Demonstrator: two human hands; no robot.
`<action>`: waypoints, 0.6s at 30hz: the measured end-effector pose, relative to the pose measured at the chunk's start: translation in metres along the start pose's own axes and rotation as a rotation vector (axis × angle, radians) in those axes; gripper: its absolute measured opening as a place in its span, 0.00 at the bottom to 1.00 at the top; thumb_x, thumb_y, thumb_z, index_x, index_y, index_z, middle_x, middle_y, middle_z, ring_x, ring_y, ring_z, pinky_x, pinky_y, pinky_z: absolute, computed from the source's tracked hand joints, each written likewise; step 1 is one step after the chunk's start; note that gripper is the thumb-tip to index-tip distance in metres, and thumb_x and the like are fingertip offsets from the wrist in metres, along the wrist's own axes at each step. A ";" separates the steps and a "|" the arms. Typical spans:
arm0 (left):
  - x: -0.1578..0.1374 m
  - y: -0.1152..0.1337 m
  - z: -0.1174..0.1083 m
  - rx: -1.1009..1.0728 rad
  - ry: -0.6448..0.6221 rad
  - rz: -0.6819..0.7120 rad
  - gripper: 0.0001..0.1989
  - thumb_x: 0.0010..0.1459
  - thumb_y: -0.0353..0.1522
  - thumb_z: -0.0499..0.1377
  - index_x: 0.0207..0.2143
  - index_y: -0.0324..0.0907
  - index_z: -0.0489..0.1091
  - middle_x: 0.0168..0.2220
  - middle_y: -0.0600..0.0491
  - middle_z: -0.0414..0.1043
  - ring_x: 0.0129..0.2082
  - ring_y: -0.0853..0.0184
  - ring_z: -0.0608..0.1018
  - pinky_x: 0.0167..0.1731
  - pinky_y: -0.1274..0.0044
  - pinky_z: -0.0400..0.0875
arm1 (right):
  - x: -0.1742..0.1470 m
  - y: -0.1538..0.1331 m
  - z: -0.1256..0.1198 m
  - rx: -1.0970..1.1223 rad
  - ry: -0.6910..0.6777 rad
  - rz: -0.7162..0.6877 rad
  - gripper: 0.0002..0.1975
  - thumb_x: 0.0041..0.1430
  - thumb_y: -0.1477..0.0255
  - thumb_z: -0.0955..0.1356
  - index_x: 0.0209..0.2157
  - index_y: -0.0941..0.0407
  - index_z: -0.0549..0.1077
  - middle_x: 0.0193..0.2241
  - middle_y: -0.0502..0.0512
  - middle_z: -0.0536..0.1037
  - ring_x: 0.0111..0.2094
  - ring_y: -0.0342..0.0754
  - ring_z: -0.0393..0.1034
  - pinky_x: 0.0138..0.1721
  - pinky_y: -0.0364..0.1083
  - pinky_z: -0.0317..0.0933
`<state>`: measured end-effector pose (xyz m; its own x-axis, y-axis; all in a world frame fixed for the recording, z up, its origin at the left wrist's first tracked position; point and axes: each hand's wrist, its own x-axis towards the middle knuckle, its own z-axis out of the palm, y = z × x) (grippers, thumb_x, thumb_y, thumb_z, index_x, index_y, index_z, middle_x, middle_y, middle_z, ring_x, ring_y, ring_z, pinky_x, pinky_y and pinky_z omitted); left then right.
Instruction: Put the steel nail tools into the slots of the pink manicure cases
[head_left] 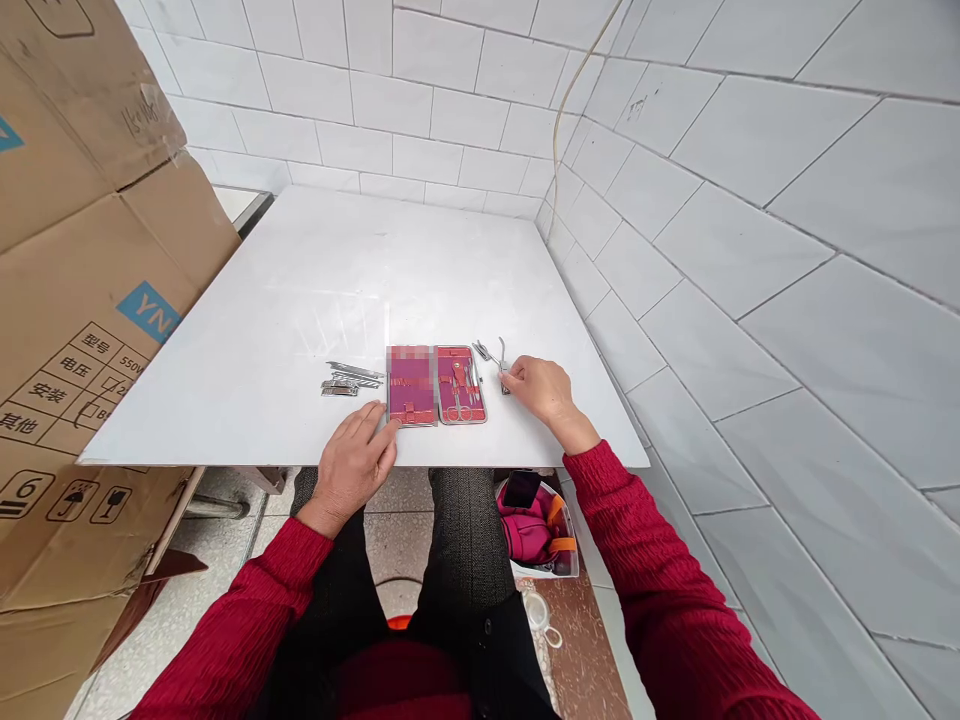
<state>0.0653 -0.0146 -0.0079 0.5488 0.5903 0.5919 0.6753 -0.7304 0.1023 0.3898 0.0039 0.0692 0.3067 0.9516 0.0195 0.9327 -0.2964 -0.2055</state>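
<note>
An open manicure case (412, 400) with a magenta lining and red straps lies on the white table. Its right half holds small scissors (459, 412) and several slim metal tools; part of its left half is pixelated. My left hand (358, 455) rests at the table's front edge, fingers stretched out, with a fingertip at the case's lower left corner. To the right of the case, my right hand (541, 388) has its fingers pinched together over a small metal piece, mostly hidden. Just beyond those fingertips are metal nippers (491, 352) with curved handles.
Left of the case lies a small pile of metal tools (352, 377), with a nail clipper (339, 388) in front. A large cardboard box (90, 300) stands along the left side. Tiled walls (750, 300) border the right and back. Below the table is a bin (566, 560) with pink cloth.
</note>
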 end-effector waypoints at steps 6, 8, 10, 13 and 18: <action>0.000 -0.001 0.000 -0.037 -0.001 -0.016 0.16 0.65 0.28 0.54 0.53 0.44 0.74 0.59 0.40 0.72 0.62 0.52 0.73 0.58 0.57 0.72 | 0.016 -0.027 0.004 0.247 -0.032 -0.128 0.08 0.60 0.65 0.71 0.34 0.54 0.79 0.31 0.50 0.81 0.33 0.45 0.73 0.32 0.43 0.56; 0.000 -0.001 0.000 -0.022 0.001 -0.008 0.15 0.66 0.28 0.54 0.52 0.43 0.74 0.58 0.40 0.72 0.61 0.52 0.73 0.58 0.57 0.73 | 0.025 -0.035 0.009 0.325 -0.066 -0.115 0.07 0.59 0.67 0.71 0.30 0.55 0.78 0.28 0.49 0.80 0.30 0.44 0.71 0.31 0.42 0.56; 0.000 -0.001 -0.001 -0.005 0.002 0.002 0.14 0.66 0.28 0.54 0.51 0.42 0.74 0.58 0.39 0.72 0.61 0.51 0.74 0.57 0.58 0.73 | 0.033 -0.038 0.014 0.444 -0.110 -0.074 0.07 0.57 0.71 0.69 0.26 0.56 0.76 0.25 0.48 0.78 0.26 0.41 0.68 0.30 0.41 0.57; 0.000 0.000 -0.001 -0.017 0.005 0.002 0.14 0.66 0.28 0.55 0.51 0.41 0.75 0.58 0.38 0.72 0.61 0.51 0.74 0.57 0.58 0.73 | 0.041 -0.036 0.018 0.669 -0.177 -0.007 0.07 0.54 0.73 0.69 0.23 0.57 0.74 0.21 0.47 0.75 0.21 0.39 0.63 0.27 0.40 0.58; -0.002 -0.001 0.001 -0.072 0.006 -0.020 0.17 0.65 0.28 0.55 0.54 0.45 0.73 0.59 0.42 0.72 0.62 0.52 0.73 0.58 0.56 0.72 | 0.044 -0.034 0.021 0.924 -0.191 0.059 0.05 0.50 0.73 0.69 0.22 0.57 0.72 0.18 0.47 0.73 0.18 0.38 0.59 0.23 0.39 0.57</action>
<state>0.0640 -0.0144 -0.0096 0.5325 0.6033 0.5937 0.6488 -0.7414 0.1715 0.3679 0.0579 0.0566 0.2358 0.9586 -0.1596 0.3720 -0.2408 -0.8965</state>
